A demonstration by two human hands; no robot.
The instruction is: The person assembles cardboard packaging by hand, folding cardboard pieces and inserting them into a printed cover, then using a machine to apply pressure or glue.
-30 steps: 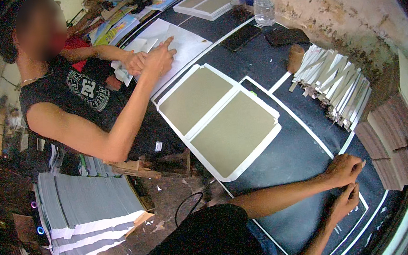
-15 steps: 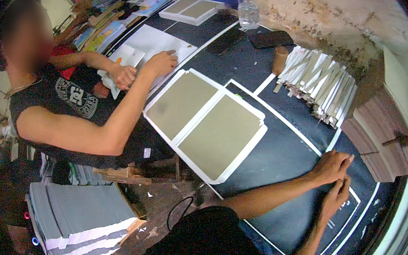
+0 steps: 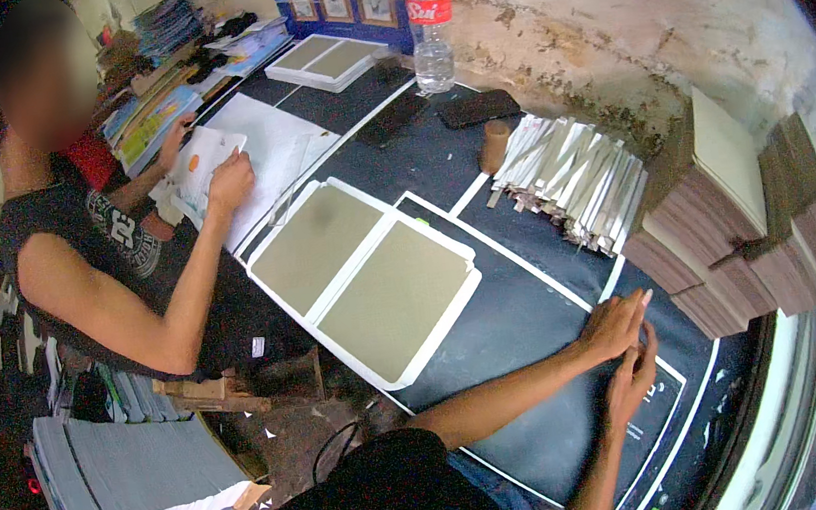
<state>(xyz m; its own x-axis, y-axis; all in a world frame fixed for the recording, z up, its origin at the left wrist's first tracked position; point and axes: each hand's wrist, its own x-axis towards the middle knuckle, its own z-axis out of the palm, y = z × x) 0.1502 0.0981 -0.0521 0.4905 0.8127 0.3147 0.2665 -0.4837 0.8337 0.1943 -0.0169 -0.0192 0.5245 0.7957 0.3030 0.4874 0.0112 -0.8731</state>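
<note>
My left hand (image 3: 615, 328) and my right hand (image 3: 635, 370) are close together, fingers seeming to touch, over the right part of the black table mat (image 3: 530, 352). Fingers of both hands are bent and pressed together, with nothing visible in them. A pale spot shows at a left fingertip. Left of my hands lies an opened-out cover (image 3: 399, 306) with two grey-brown boards and white turned edges. Across from me, a co-worker's hands (image 3: 231, 182) hold a white rounded card (image 3: 215, 148) above white sheets (image 3: 286, 136).
Beyond my hands lie many board strips (image 3: 571, 181), a brown cylinder (image 3: 493, 146), and stacked boards (image 3: 710, 251) against the wall. A bottle (image 3: 431, 36), a dark phone (image 3: 478, 108) and a stack of covers (image 3: 326, 61) stand farther back. Paper stacks (image 3: 136, 477) are at lower left.
The view has shifted, so the table appears farther left. The co-worker has lifted the white card off the sheets, now gripping it with both hands. My hands stay together.
</note>
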